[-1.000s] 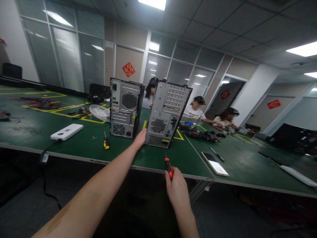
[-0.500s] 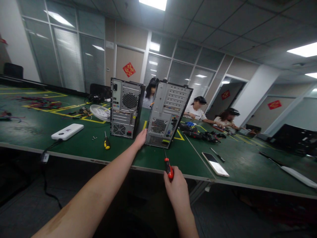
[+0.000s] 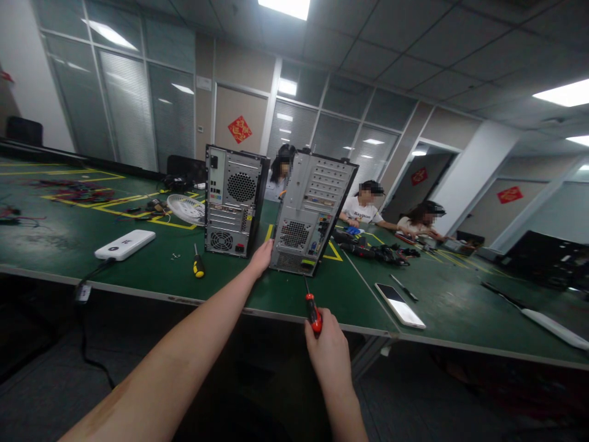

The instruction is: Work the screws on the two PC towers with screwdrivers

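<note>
While the left hand touches the taller computer tower mid-frame, the right hand grasps a screwdriver.
It juts up-frame from that grip; the left's hold can't be told.

Right of the larger computer tower, as viewed from here: co-worker's hand lowered from chest level to near the blue object; shirt lettering clearer.
</note>
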A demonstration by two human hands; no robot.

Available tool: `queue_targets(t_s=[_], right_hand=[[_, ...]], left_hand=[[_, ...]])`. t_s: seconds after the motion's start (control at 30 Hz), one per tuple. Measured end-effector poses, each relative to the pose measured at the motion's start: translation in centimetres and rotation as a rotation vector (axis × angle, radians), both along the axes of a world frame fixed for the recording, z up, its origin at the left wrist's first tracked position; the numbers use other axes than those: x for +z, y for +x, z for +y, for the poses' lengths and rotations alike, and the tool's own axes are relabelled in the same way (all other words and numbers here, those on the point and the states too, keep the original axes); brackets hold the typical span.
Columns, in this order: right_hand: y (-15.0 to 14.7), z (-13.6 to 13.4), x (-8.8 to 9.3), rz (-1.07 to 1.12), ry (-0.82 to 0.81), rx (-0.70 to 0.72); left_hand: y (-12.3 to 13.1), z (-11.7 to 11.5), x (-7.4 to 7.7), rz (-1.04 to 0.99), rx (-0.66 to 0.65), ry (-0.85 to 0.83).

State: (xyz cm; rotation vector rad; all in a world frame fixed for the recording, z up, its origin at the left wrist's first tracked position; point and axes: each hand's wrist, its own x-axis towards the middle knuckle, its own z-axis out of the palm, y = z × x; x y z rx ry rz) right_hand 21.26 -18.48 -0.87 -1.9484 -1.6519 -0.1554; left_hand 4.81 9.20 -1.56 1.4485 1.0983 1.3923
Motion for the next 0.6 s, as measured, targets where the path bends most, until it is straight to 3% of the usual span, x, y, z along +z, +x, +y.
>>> queue_targets(t_s=[0.37,0.6], right_hand=[[0.4,0.0,-0.6,-0.067,0.021,0.003],[0.1,-0.2,0.0,-0.094,-0.079,-0.042]], left_hand=[[-0.2,-1.1,0.9,0.024,-0.002,-0.032],[-0.3,-1.6,1.4,0.025,0.001,-0.053]])
